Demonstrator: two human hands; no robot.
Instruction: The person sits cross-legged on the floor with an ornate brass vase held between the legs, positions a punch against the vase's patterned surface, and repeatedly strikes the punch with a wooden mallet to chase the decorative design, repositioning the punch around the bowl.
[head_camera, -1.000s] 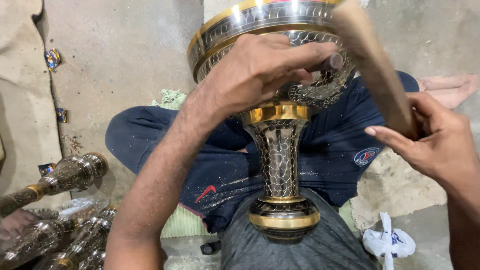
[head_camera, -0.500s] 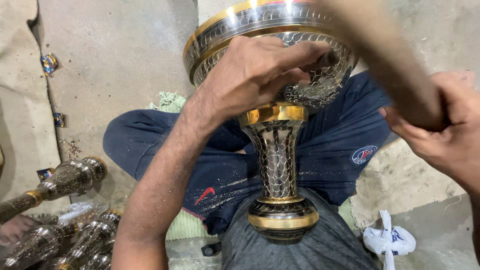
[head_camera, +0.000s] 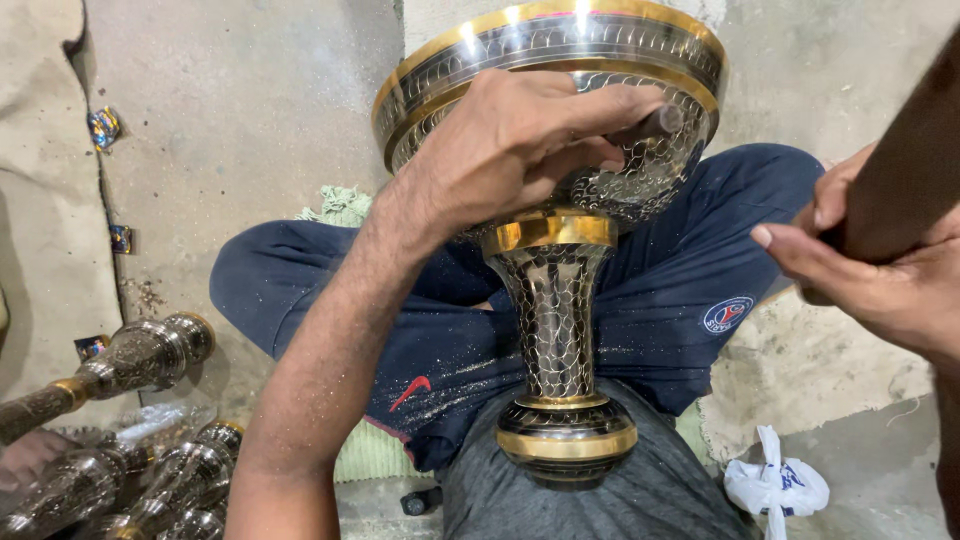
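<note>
Floor below; left hand (head_camera: 510, 140) pinches punch (head_camera: 655, 122) (fingertips).

The left hand (head_camera: 520, 140) covers part of the engraved metal bowl (head_camera: 560, 60), and its fingers (head_camera: 610, 105) hide all but the tip of a thin tool (head_camera: 660, 122); the right hand (head_camera: 880, 270) is cut off by the right edge, and the dark wooden piece (head_camera: 910, 180) it grips is blurred and runs out of view; the metal stands (head_camera: 120, 365) at near left are cropped by the edge.
</note>
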